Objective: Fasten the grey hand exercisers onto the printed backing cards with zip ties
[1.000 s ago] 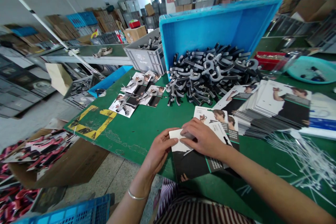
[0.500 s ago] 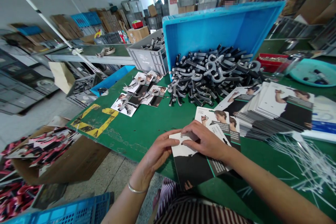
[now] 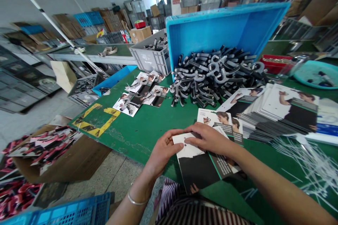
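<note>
Both hands hold a printed backing card (image 3: 196,170), tilted at the table's near edge. My left hand (image 3: 164,152) closes on its upper left edge, thumb on the front and fingers partly hidden behind. My right hand (image 3: 211,140) grips the top of the card, its thumb near two small punched holes. Beneath my right wrist lie more printed cards (image 3: 208,117). Beyond them, grey and black hand grips (image 3: 208,77) spill from a tipped blue crate (image 3: 221,30). To the left are several cards with hand grips attached (image 3: 130,108).
A stack of cards (image 3: 293,105) stands to the right, with loose white cable ties (image 3: 311,163) in front. Farther back are a red tray (image 3: 276,64), a turquoise basin (image 3: 317,74) and a grey crate (image 3: 150,58). A carton of pink-handled items (image 3: 50,147) sits left, below the table.
The card and both hands have shifted slightly right and down in the view. My left thumb has moved a little along the card near the holes. The grip on the card continues.
</note>
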The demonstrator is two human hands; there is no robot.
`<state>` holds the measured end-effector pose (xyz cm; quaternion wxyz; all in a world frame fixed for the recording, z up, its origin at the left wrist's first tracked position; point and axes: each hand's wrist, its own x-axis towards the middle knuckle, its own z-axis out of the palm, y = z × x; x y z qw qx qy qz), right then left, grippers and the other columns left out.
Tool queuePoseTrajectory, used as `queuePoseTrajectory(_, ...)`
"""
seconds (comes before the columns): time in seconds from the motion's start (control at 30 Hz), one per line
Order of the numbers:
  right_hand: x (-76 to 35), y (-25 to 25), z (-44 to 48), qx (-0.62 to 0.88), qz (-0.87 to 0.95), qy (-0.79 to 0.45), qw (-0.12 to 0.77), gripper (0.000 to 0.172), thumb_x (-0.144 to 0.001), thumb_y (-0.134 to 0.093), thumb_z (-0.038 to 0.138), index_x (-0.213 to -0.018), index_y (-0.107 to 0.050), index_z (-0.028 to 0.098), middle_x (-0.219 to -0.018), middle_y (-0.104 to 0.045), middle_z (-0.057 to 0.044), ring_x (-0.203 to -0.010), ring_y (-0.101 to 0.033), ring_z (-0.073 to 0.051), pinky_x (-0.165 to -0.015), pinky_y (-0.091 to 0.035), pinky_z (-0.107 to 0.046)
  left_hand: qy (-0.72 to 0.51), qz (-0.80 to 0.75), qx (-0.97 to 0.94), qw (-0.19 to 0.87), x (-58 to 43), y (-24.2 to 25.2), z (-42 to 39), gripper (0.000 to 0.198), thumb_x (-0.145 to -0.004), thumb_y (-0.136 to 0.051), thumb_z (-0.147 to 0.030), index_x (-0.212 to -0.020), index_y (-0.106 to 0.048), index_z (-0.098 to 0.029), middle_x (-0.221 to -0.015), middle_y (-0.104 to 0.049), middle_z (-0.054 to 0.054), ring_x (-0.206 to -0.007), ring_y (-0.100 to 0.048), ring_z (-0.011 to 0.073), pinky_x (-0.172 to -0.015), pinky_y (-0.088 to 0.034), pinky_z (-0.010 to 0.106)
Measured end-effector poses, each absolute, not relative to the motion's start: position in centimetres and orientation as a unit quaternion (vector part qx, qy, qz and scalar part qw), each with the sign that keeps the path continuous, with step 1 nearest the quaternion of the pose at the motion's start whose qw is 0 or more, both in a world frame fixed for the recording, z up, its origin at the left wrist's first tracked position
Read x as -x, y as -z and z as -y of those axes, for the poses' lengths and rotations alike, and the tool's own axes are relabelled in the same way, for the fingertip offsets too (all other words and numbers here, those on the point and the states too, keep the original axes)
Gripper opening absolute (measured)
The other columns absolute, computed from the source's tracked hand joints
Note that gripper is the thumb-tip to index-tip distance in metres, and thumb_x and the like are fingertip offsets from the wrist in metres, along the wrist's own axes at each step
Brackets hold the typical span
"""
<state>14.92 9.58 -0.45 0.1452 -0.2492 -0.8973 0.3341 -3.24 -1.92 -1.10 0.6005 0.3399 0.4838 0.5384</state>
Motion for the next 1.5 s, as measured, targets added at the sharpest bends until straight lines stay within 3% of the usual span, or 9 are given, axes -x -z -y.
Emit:
queuePoseTrajectory(0.1, -15.0, 0.3, -10.2, 0.228, 0.885, -0.389, 0.120, 0.035, -0.092, -0.056, 0.048, -0.108, -0.066, 0.019, -0.093, -0.067, -0.005, -0.083, -0.061, -0.019, -0.072, -0.042, -0.028, -0.534, -0.481, -0.346, 0.604, 2.9, 1.0, 2.0, 0.045, -0.075, -0.076, -0.022, -0.117, -0.061, -0.017, -0.111, -0.069, 0.010, -0.097, -0.063, 0.0195, -0.085, -0.048, 0.028)
queuePoseTrajectory(0.33, -15.4, 0.1, -10.9, 0.195, 0.869, -0.440, 0.111, 0.034, -0.092, -0.058, 0.042, -0.115, -0.066, 0.019, -0.104, -0.067, -0.006, -0.093, -0.061, -0.020, -0.081, -0.043, -0.028, -0.539, -0.490, -0.361, 0.583, 2.6, 1.3, 2.1, 0.044, -0.075, -0.076, -0.025, -0.116, -0.062, -0.017, -0.112, -0.069, 0.010, -0.100, -0.063, 0.0206, -0.087, -0.049, 0.030)
queuePoseTrajectory(0.57, -15.4, 0.4, -11.2, 0.182, 0.889, -0.408, 0.103, 0.034, -0.095, -0.053, 0.043, -0.116, -0.065, 0.019, -0.103, -0.067, -0.007, -0.096, -0.060, -0.021, -0.083, -0.044, -0.031, -0.575, -0.486, -0.267, 0.601, 2.1, 1.4, 2.2, 0.052, -0.072, -0.079, -0.023, -0.121, -0.062, -0.016, -0.108, -0.072, 0.011, -0.095, -0.066, 0.0212, -0.085, -0.049, 0.031)
queuePoseTrajectory(0.77, -15.1, 0.6, -11.5, 0.183, 0.893, -0.395, 0.111, 0.040, -0.102, -0.035, 0.041, -0.099, -0.066, 0.017, -0.091, -0.064, -0.006, -0.085, -0.058, -0.019, -0.079, -0.043, -0.030, -0.560, -0.488, -0.282, 0.607, 2.1, 1.7, 2.2, 0.047, -0.072, -0.080, -0.024, -0.116, -0.065, -0.015, -0.102, -0.073, 0.010, -0.086, -0.067, 0.0174, -0.079, -0.049, 0.026)
queuePoseTrajectory(1.0, -14.2, -0.4, -12.3, 0.181, 0.880, -0.440, 0.009, 0.047, -0.099, -0.034, 0.049, -0.076, -0.058, 0.016, -0.069, -0.050, 0.000, -0.064, -0.047, -0.014, -0.060, -0.038, -0.026, -0.544, -0.498, -0.314, 0.597, 1.9, 1.8, 2.3, 0.049, -0.076, -0.078, -0.026, -0.121, -0.061, -0.017, -0.102, -0.073, 0.008, -0.087, -0.066, 0.0169, -0.080, -0.050, 0.027)
queuePoseTrajectory(1.27, -15.2, -1.0, -11.9, 0.180, 0.832, -0.524, 0.027, 0.029, -0.095, -0.049, 0.035, -0.112, -0.066, 0.018, -0.094, -0.067, -0.003, -0.083, -0.059, -0.016, -0.071, -0.044, -0.025, -0.576, -0.506, -0.309, 0.563, 1.1, 2.0, 2.6, 0.040, -0.073, -0.080, -0.027, -0.108, -0.063, -0.018, -0.107, -0.071, 0.008, -0.094, -0.066, 0.0183, -0.081, -0.051, 0.027)
queuePoseTrajectory(1.43, -15.3, -0.2, -11.6, 0.169, 0.856, -0.480, 0.086, 0.026, -0.095, -0.044, 0.023, -0.106, -0.067, 0.019, -0.096, -0.069, -0.004, -0.088, -0.062, -0.016, -0.078, -0.045, -0.028, -0.548, -0.510, -0.320, 0.581, 1.3, 1.9, 2.7, 0.039, -0.078, -0.076, -0.034, -0.112, -0.066, -0.018, -0.087, -0.072, 0.005, -0.075, -0.065, 0.0151, -0.070, -0.048, 0.024)
queuePoseTrajectory(1.5, -15.3, -0.1, -11.9, 0.154, 0.863, -0.475, 0.084, 0.026, -0.095, -0.044, 0.023, -0.104, -0.068, 0.018, -0.098, -0.070, -0.005, -0.090, -0.062, -0.017, -0.081, -0.046, -0.029, -0.555, -0.502, -0.315, 0.584, 1.2, 1.8, 2.8, 0.037, -0.082, -0.071, -0.037, -0.114, -0.066, -0.017, -0.088, -0.072, 0.006, -0.075, -0.065, 0.0150, -0.070, -0.047, 0.024)
